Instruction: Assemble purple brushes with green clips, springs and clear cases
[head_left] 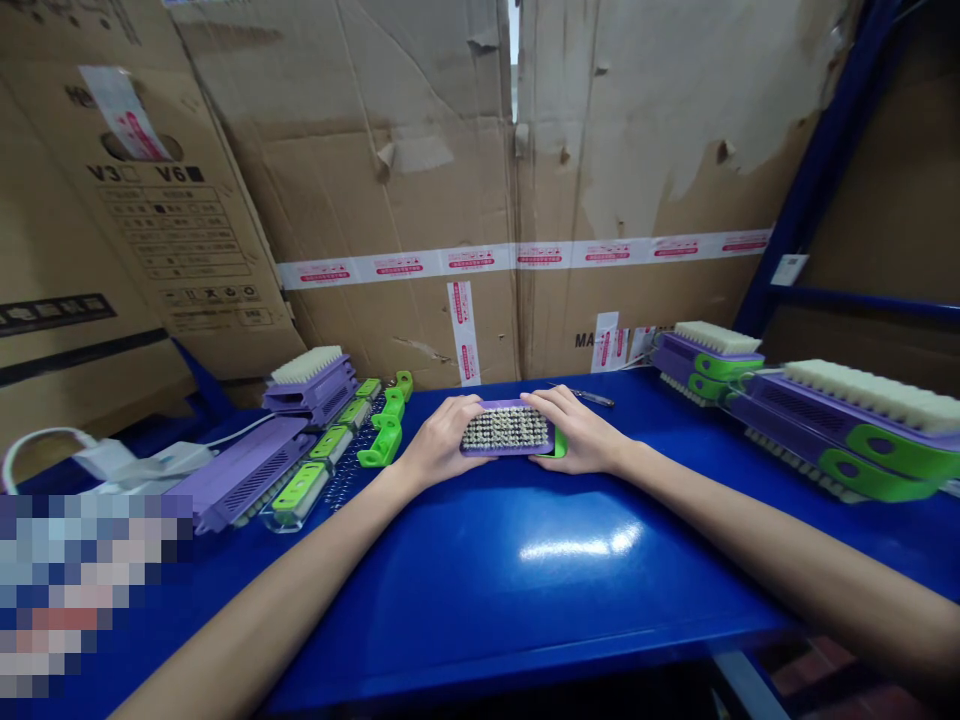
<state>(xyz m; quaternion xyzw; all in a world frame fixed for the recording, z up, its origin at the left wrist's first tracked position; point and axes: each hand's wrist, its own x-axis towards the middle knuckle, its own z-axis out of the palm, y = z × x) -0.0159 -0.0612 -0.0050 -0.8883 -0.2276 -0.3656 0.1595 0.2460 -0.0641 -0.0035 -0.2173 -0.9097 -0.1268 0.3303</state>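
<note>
Between my two hands is a purple brush (507, 429), its pale and dark bristles turned toward me and a bit of green at its right end. My left hand (446, 440) grips the left end, thumb and fingers closed on the purple edge. The right hand (574, 430) is wrapped round the other end, by the green part. To the left of my left hand lie green plastic pieces (384, 432), and beside them a row of green-topped parts (325, 445) in clear holders. Just behind my right hand rests a small screwdriver-like tool (591, 398).
Purple brush bodies (244, 470) lie at the left near a white plug and cable (112, 458). Stacked purple and green brushes (862, 430) stand on the right. Cardboard (405, 200) walls the back of the blue table (480, 580); a blue frame post (817, 160) rises at right.
</note>
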